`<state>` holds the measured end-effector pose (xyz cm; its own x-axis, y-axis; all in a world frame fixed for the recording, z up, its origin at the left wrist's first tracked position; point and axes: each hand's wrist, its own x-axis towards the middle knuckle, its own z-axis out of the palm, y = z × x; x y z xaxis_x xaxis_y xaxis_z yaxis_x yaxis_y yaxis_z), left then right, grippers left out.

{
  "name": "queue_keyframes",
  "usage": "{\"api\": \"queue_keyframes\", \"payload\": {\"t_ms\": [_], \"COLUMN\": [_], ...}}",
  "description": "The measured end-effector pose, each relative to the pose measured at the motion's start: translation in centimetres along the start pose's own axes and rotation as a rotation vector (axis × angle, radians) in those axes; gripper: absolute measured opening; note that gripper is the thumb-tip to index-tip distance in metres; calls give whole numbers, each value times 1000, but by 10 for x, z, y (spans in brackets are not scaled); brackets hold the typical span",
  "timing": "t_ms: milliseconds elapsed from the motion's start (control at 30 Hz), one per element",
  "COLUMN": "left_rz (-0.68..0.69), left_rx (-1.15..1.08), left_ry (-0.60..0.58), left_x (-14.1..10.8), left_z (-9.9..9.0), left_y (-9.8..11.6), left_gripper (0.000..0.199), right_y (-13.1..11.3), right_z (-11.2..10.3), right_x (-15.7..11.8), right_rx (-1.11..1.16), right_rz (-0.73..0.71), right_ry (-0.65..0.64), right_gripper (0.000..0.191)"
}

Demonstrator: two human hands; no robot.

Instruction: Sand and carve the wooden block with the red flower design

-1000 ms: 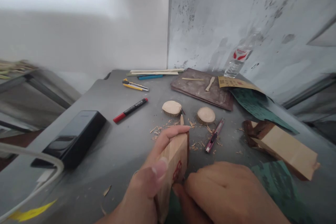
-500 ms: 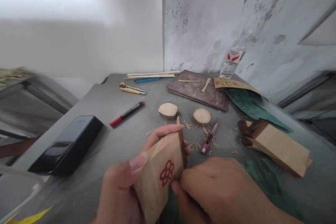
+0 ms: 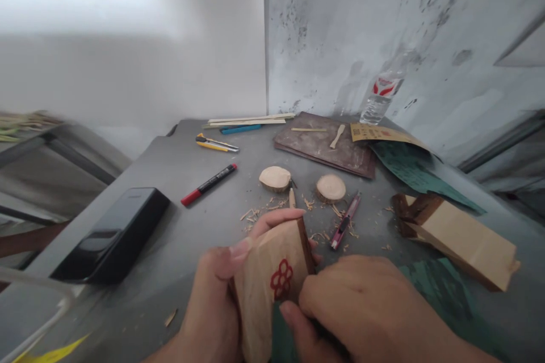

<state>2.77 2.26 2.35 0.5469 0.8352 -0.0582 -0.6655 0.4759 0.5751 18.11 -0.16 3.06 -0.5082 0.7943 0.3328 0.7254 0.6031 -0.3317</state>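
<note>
A pale wooden block with a red flower mark [image 3: 272, 289] is clamped by the left hand [image 3: 210, 309] over the near part of the grey table [image 3: 145, 193], with the right hand [image 3: 366, 306] pressed against it, its grip hidden. If the block were let slip, it could land near the pink utility knife [image 3: 344, 221] lying just beyond. No writing can be read.
</note>
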Motion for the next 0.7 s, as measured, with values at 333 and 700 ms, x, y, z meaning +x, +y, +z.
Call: {"api": "queue_keyframes", "payload": {"t_ms": [333, 700], "left_rz": [-5, -68], "left_rx": [18, -36], "left_ry": [0, 92], "left_x": [-1, -9], "left_z": [3, -13], "left_y": [2, 12], "left_gripper": [67, 69], "right_y": [2, 2], "right_z": [8, 1], "right_x": [-4, -2], "right_rx": [57, 32], "right_rz": [-115, 71], "right_ry": [-132, 1], "right_gripper": [29, 29]}}
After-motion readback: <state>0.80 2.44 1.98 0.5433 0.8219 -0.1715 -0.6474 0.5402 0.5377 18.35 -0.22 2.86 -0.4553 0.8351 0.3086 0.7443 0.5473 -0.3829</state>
